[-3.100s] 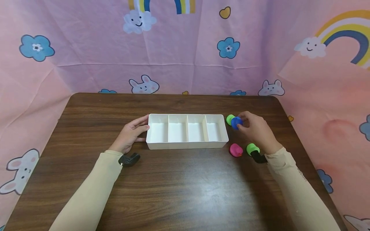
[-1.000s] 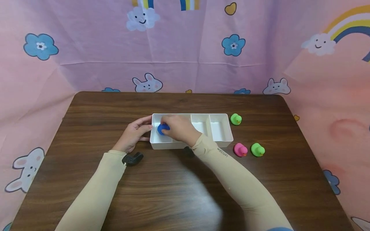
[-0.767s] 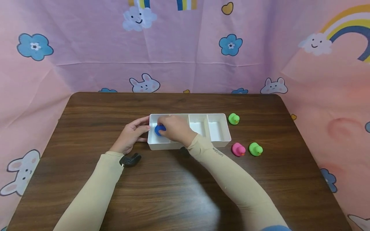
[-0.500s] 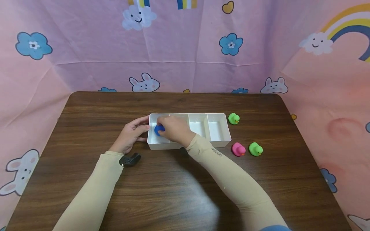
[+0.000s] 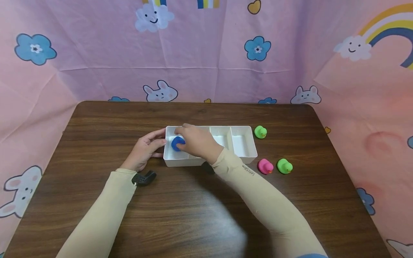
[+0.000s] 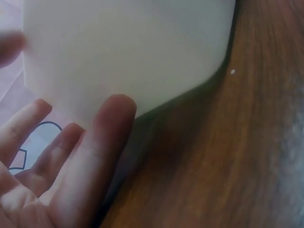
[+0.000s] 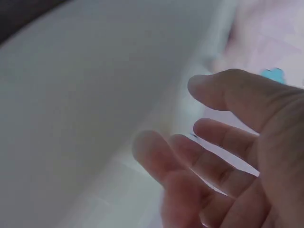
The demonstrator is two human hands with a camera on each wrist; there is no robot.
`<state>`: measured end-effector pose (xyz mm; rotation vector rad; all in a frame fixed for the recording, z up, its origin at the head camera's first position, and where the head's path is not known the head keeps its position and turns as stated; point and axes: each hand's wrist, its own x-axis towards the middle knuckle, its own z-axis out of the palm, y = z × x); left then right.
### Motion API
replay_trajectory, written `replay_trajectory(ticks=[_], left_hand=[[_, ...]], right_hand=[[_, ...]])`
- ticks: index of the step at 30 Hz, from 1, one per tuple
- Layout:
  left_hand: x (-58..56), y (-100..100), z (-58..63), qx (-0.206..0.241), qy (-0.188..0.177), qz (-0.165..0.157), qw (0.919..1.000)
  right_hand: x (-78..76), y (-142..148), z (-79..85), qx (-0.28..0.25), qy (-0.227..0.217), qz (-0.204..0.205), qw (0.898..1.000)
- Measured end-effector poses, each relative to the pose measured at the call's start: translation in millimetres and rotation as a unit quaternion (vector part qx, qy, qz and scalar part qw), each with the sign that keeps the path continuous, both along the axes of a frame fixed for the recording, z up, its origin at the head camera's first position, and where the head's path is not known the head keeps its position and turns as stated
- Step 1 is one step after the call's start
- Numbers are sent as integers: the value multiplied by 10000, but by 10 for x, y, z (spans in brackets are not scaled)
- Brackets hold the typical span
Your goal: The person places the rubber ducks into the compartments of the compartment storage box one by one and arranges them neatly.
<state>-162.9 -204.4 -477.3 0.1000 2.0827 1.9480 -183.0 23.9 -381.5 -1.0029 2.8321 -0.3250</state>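
Observation:
A white box [image 5: 180, 162] divided into compartments lies lengthwise on the table. In its leftmost compartment sits a blue rubber duck [image 5: 177, 143], partly covered by my right hand [image 5: 200, 142]. The right thumb overlaps the duck in the head view, while the other fingers stand apart from it. In the right wrist view the fingers [image 7: 152, 152] are spread, with nothing between thumb and fingertips. My left hand [image 5: 143, 150] rests against the box's left end with loosely extended fingers, and its thumb [image 6: 111, 123] lies at the end wall in the left wrist view.
To the right of the box are a green rubber duck [image 5: 260, 132] at the back, a pink duck [image 5: 265, 166] and another green duck [image 5: 285, 166] nearer the front. Behind the wooden table [image 5: 180, 215] hangs a patterned cloth [image 5: 206, 46].
My right hand has carried the blue duck from the box's right side into the leftmost compartment. In the last half second its fingers have opened and lifted off slightly. The left hand has stayed put.

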Motion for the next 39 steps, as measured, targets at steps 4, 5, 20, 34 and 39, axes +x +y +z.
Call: replay_trajectory(ticks=[4,5,20,34,39], left_hand=[[-10,3,-10,-2,48,4,10000],[-10,3,-13,-15,53,17,10000],[0,14,-20,-163,60,132,9998],[16,29,-15,-202,71,128,9997],[11,28,-14,-187,95,122,9997]], right_hand=[[12,198,230,-285,290,-188,9990],[5,264,272,-360,331,-242,9985],[-367,1694,311,-660,128,-1863,9802],[-431,2391,-64,254,-802,-2546,9634],[-388,2465,-151,192,-905,-2485,9642]])
